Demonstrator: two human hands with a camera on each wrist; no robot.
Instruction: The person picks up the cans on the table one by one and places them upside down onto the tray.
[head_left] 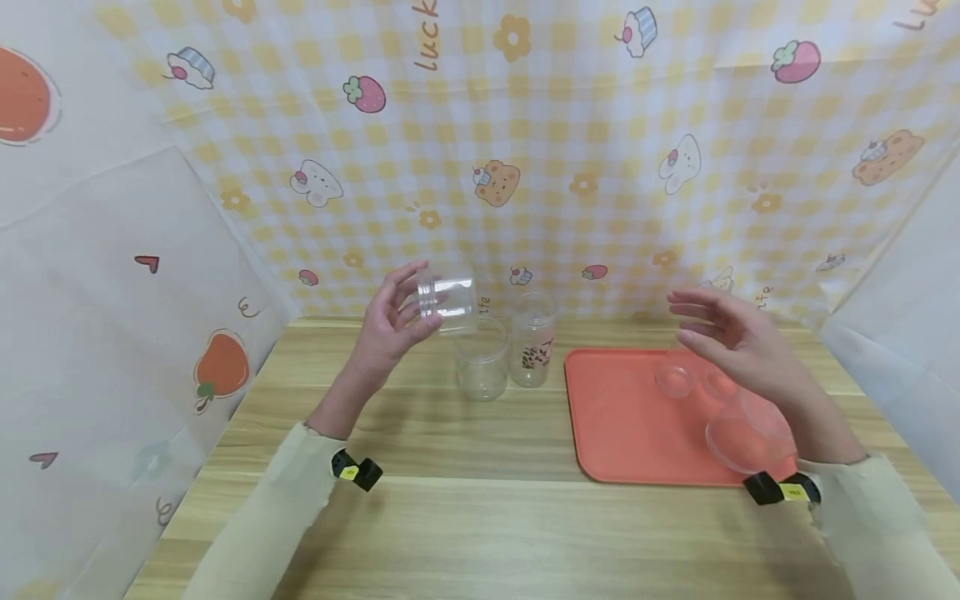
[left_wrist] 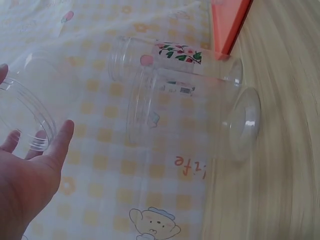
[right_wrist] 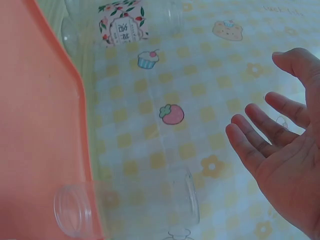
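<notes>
My left hand (head_left: 390, 321) grips a clear plastic jar (head_left: 453, 300) in the air, turned on its side, its threaded mouth toward the palm. Just beyond it, a wider clear jar (head_left: 482, 371) stands upright on the table. To the right of that jar stands a slimmer clear bottle (head_left: 532, 350) with a floral label, also seen in the left wrist view. Over the orange tray (head_left: 615, 417) hovers my right hand (head_left: 738, 342), fingers loosely bent and holding nothing. In the right wrist view, a clear cylindrical container (right_wrist: 140, 210) is beside that hand, apart from it.
Several see-through round pieces (head_left: 675, 380) are on the tray, partly hidden by the right forearm; their exact kind is hard to tell. Behind the wooden table (head_left: 480, 533) hangs a yellow checked cloth (head_left: 585, 108). White sheets (head_left: 112, 292) bound the sides.
</notes>
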